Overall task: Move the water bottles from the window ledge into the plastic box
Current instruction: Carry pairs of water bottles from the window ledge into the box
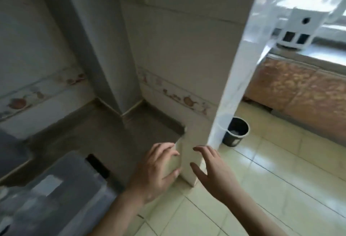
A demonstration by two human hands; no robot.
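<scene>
Left hand [155, 170] and right hand [211, 172] reach forward, fingers spread, empty.

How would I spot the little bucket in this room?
Start at the window ledge on the right and follow the sheer white curtain down to the tiled floor. The bucket stands there beside the wall corner, partly veiled by the curtain's hem. It is the only dark, round, open-topped thing on the pale floor.
</scene>
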